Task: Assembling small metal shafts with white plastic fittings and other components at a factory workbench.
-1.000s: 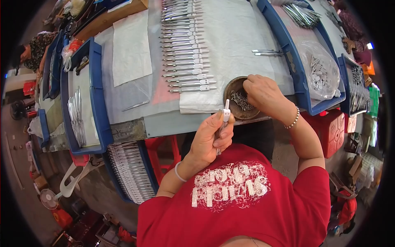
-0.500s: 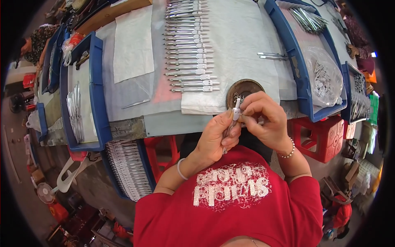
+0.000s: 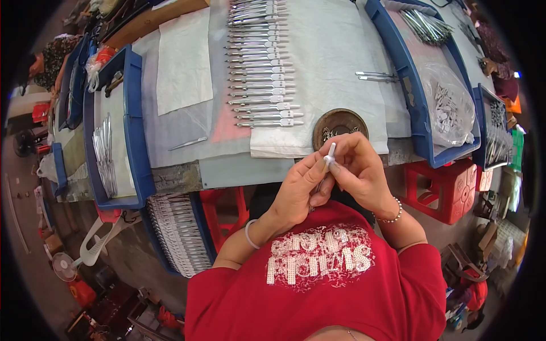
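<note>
my right hand (image 3: 362, 173) has moved inward since half a second ago, so its fingertips now meet those of my left hand (image 3: 300, 183), and more of the bowl behind them shows.

between them, above my lap and just off the desk's near edge, is a slim silver metal tool with a white head (image 3: 331, 150), standing tilted with its narrow pale tip up. my left hand grips it round the shaft, thumb near the head; my right hand pinches at the head from the other side. whether my right fingers also trap some small bit, i can't tell. i judge the tool light and stiff, the smooth shaft a little slippery, the thin tip the part most easily bent. best hold: the shaft firmly in the left, the wider head between thumb and forefinger.

the desk (image 3: 177, 178) has a worn edge and is spread with white cloth-like sheeting (image 3: 333, 65). long blue plastic trays flank it, the left tray (image 3: 136, 131) carrying thin silver rods and the right tray (image 3: 398, 61) a clear plastic bag of small metal parts (image 3: 447, 122). a red plastic stool (image 3: 455, 187) stands below on the right. a neat row of silver tools with white ends (image 3: 264, 78) lies across the sheeting. nearest my hands sits a round brown bowl (image 3: 343, 117) holding tiny dark metal bits (image 3: 332, 132).
</note>
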`<state>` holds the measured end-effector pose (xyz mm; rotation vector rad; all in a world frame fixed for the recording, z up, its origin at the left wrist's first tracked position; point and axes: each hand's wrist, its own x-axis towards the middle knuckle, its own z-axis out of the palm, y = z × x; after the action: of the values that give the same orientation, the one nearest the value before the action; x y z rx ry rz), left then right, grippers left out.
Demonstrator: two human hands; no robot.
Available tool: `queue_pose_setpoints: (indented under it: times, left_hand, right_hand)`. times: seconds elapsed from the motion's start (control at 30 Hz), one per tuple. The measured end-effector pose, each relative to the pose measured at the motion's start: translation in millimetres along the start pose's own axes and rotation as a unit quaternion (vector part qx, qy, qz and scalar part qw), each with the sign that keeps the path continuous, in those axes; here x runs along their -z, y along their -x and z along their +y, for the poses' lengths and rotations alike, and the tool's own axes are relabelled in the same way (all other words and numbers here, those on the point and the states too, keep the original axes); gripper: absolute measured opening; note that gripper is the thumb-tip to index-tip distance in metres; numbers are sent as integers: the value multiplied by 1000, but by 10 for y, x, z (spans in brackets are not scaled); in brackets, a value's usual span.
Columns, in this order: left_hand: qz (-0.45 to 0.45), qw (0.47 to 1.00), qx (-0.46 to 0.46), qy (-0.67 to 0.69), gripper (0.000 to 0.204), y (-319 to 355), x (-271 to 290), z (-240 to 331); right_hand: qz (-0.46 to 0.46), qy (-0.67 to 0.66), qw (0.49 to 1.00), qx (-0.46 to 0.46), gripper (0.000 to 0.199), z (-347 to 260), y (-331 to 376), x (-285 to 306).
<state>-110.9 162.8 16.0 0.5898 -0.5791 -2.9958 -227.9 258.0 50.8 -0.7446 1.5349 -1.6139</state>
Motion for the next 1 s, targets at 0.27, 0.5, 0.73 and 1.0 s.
queue_pose_setpoints:
  times: [0.27,0.5,0.73,1.0]
  left_hand:
    - [-30,999,15,-9,32,67,-36,-70]
    - [-5,998,56,40,30,60,-53,-200]
    - [-24,993,80,80,25,47,-36,-187]
    - [-20,995,33,96,26,147,177,-22]
  right_hand:
    - [-84,-81,989,-92,16,86,93,150]
    - [17,-18,1000,4,10,292,237,42]
    - [8,10,995,-100,13,102,132,193]
    - [-152,567,790,176,19,149,-424,582]
